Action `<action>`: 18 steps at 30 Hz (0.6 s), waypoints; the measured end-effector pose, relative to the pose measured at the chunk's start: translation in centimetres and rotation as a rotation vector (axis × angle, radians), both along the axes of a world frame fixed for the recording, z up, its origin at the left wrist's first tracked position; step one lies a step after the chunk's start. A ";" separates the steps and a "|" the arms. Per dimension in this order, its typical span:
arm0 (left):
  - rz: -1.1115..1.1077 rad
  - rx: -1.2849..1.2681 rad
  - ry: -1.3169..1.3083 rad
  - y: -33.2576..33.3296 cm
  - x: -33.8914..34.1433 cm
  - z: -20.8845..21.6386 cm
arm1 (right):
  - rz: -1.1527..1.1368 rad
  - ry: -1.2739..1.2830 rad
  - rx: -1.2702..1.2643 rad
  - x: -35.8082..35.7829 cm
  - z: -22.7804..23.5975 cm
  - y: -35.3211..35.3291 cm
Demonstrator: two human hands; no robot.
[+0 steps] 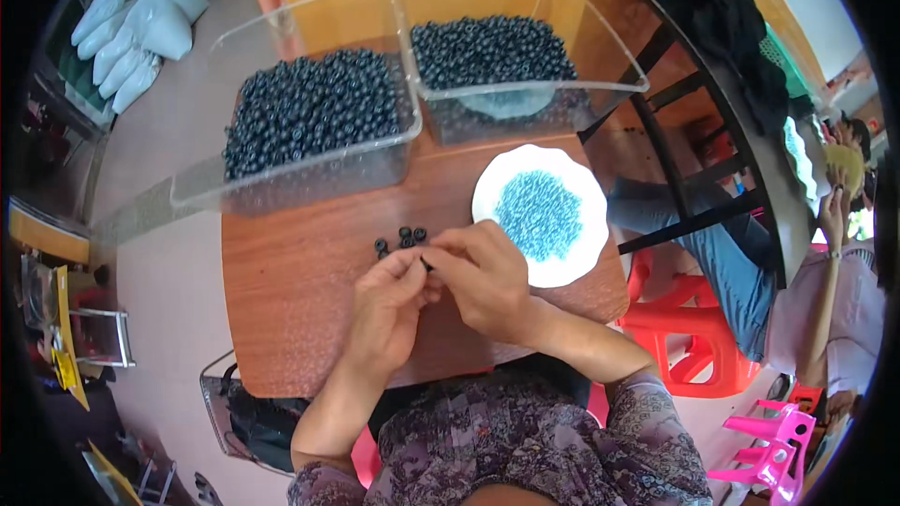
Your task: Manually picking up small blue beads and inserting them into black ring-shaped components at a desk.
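Note:
My left hand (389, 300) and my right hand (483, 276) meet fingertip to fingertip over the brown wooden table (291, 319), pinching a small black ring between them. A few loose black rings (401, 238) lie on the table just beyond my fingers. To the right of my right hand sits a white plate (577, 262) heaped with tiny blue pieces (538, 214). What each finger does with the small ring is too fine to make out.
Two clear plastic bins stand at the table's far side, the left bin (281, 187) and the right bin (525, 98) both full of black rings. A seated person (825, 300) and red and pink plastic stools (689, 347) are on the right. White bags (141, 33) lie far left.

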State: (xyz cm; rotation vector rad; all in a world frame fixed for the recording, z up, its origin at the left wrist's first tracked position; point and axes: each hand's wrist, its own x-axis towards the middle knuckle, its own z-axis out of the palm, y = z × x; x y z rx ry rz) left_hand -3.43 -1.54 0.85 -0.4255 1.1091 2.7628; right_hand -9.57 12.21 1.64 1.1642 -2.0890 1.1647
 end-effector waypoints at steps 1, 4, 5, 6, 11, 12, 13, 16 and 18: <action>-0.018 0.016 0.025 0.1 -0.2 -0.3 | 0.009 0.006 0.034 -0.1 0.4 0.3; -0.037 0.032 0.066 0.8 -0.6 -0.5 | 0.078 -0.033 0.049 -1.0 2.1 2.0; -0.081 0.036 0.127 0.7 -0.6 -1.0 | 0.052 0.005 0.095 -2.0 3.1 3.2; -0.073 0.031 0.135 0.6 -0.5 -1.2 | -0.008 0.111 0.126 -3.3 5.1 4.0; -0.251 0.062 0.157 1.3 -1.1 -2.3 | -0.217 -0.098 -0.095 -12.2 11.9 5.0; -0.311 0.049 0.154 1.4 -1.3 -2.7 | -0.198 -0.184 -0.083 -14.5 12.3 4.8; -0.326 0.058 0.184 1.3 -1.1 -2.9 | -0.158 -0.315 -0.028 -17.0 12.4 4.3; -0.447 0.082 0.139 1.2 -0.9 -3.3 | -0.109 -0.562 0.242 -24.5 10.6 4.1; -0.476 0.096 0.129 0.9 -1.1 -3.5 | -0.102 -0.663 0.314 -27.9 8.5 3.4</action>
